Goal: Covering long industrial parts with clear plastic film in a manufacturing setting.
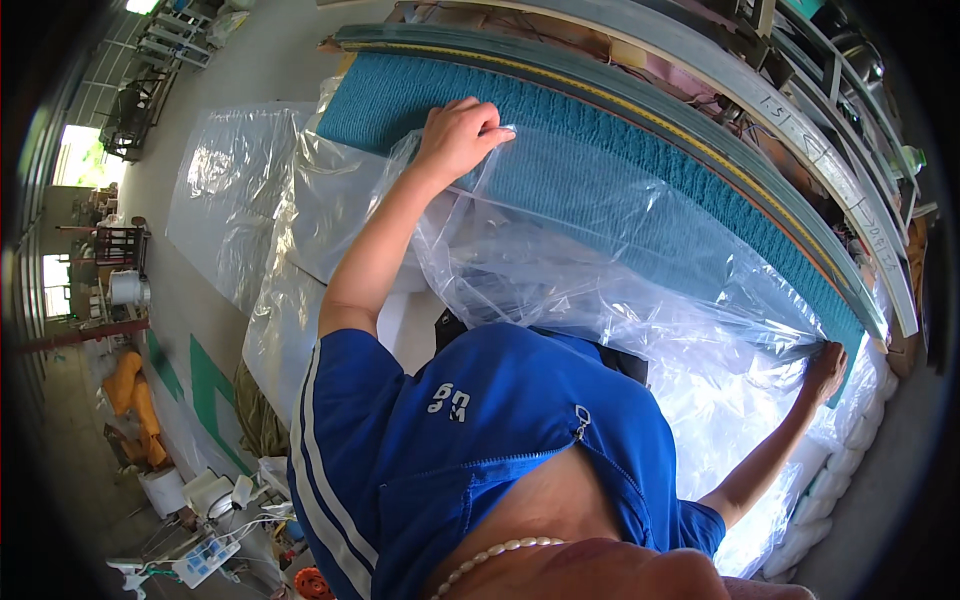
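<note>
A transparent plastic sheet (620,250) stretches between my two hands over a teal ribbed fabric (385,95). My left hand (463,135) is closed at the sheet's upper edge, pinching it between thumb and fingers above the fabric. Far to the right, my right hand (825,372) grips the gathered other end of the sheet, near the fabric's right end. Part of the fabric shows through the plastic, and a strip along its far side is uncovered. Wrinkled folds of the sheet hang toward my body.
Along the fabric's far side runs a long rail with a yellow measuring tape (640,98). Metal beams (770,105) lie behind it. More plastic film (240,190) spreads at the left. White bundles (835,480) line the right side. Buckets and an orange object (135,400) stand on the left.
</note>
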`<state>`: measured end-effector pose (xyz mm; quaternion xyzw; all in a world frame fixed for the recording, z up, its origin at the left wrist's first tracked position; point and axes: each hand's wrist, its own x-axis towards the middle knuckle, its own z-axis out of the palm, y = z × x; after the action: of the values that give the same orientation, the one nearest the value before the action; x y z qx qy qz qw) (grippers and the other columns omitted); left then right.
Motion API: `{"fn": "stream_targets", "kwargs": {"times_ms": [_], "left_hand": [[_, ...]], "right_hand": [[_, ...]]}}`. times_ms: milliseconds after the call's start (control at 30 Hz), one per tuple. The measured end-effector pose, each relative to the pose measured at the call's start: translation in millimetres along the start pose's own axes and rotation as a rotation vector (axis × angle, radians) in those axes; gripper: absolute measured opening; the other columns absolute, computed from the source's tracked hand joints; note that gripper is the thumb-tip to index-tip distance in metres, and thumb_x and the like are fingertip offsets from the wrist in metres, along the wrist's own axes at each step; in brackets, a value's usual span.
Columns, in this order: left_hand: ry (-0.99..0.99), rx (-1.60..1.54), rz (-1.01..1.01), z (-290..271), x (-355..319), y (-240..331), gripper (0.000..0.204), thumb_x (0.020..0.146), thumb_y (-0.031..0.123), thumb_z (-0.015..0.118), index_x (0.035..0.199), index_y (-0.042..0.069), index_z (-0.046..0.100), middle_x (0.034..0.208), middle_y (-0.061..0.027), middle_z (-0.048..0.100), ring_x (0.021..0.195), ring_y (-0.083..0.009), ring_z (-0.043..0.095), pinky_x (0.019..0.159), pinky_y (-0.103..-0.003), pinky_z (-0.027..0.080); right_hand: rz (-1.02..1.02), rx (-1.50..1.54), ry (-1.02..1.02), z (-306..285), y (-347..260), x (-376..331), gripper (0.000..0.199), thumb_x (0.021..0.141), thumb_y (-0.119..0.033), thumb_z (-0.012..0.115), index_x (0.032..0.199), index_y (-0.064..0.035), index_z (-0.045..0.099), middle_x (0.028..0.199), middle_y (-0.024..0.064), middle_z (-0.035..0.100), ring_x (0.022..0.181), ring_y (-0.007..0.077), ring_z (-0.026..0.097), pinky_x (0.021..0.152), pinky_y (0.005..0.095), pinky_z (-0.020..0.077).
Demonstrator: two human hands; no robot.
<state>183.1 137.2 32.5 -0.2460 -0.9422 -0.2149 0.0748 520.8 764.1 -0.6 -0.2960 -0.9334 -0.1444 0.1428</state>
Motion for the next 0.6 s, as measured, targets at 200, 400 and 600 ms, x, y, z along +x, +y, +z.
{"fn": "stream_targets", "kwargs": {"times_ms": [200, 400, 600], "left_hand": [[-0.197, -0.058, -0.129, -5.5, 26.1, 6.1, 0.026, 0.076, 0.028, 0.067, 0.082, 0.008, 0.053, 0.080, -0.0060, 0.057, 0.077, -0.0252, 0.055, 0.066, -0.037, 0.043], [-0.234, -0.085, -0.057, 0.2, 41.9, -2.0, 0.031, 0.076, 0.023, 0.068, 0.096, 0.006, 0.052, 0.083, -0.0061, 0.055, 0.075, -0.0191, 0.053, 0.065, -0.032, 0.043], [-0.455, -0.260, -0.054, 0.5, 58.9, -11.2, 0.021, 0.079, 0.012, 0.063, 0.095, 0.004, 0.051, 0.078, -0.0016, 0.056, 0.076, -0.0105, 0.052, 0.070, -0.027, 0.042]], "right_hand": [[-0.010, -0.061, -0.005, 0.5, 3.6, -2.1, 0.018, 0.089, -0.025, 0.047, 0.094, -0.0091, 0.051, 0.091, 0.0117, 0.054, 0.087, 0.0319, 0.054, 0.070, 0.0454, 0.0423], [0.054, -0.103, 0.051, -6.4, -5.4, -7.0, 0.020, 0.090, -0.029, 0.046, 0.097, -0.0112, 0.052, 0.093, 0.0084, 0.056, 0.092, 0.0282, 0.055, 0.075, 0.0441, 0.0408], [0.089, -0.091, 0.121, -0.8, -1.1, -12.8, 0.019, 0.090, -0.028, 0.046, 0.098, -0.0136, 0.053, 0.095, 0.0053, 0.057, 0.093, 0.0261, 0.056, 0.075, 0.0417, 0.0413]]}}
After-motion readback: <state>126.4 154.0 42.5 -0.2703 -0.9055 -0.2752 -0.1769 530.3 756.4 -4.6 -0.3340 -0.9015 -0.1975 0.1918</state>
